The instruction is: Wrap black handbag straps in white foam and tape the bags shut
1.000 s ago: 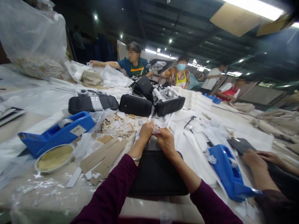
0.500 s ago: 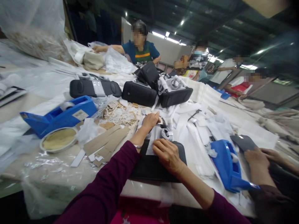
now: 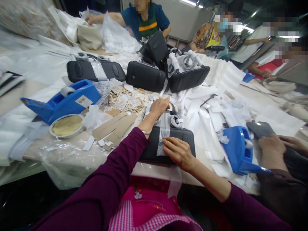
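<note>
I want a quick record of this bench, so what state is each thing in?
Front case, lying flat
Strip, laid across front case
Cable, coiled
Left hand, fingers curled, grip unclear
Right hand, resting on front case
Left dispenser, loaded
Right dispenser, loaded
Strings, tangled
Dish, uncovered
Back left case, banded

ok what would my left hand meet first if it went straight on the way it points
Likely the white strips beyond your left hand, then the black case behind them; depth is unclear.
</note>
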Demonstrator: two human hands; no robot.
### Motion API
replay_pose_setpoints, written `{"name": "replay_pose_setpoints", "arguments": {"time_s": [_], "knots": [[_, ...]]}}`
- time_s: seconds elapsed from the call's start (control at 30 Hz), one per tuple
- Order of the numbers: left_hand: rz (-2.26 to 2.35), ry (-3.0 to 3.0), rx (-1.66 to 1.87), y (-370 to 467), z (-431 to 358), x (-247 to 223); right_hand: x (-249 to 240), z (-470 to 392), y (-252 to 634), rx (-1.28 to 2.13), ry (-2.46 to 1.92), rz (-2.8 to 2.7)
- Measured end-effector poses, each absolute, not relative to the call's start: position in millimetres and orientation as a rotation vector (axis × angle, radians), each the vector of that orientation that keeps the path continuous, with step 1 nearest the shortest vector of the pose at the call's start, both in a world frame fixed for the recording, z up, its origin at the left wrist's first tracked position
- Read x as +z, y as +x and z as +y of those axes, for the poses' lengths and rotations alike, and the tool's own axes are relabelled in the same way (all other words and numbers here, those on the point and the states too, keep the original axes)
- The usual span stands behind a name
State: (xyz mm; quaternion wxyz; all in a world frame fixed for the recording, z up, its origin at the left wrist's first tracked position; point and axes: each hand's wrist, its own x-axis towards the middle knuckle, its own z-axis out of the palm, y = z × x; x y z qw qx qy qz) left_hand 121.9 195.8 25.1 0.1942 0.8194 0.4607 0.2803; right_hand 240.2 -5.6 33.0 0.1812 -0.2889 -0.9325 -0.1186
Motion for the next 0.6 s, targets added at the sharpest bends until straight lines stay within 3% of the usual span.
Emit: {"name": "replay_pose_setpoints", "arguments": {"time_s": [0.6], "knots": [[1.301, 2.228, 0.883, 127.2, 185.1, 45.3, 21.3, -44.3, 232.2, -0.267, -0.913, -2.583]]}}
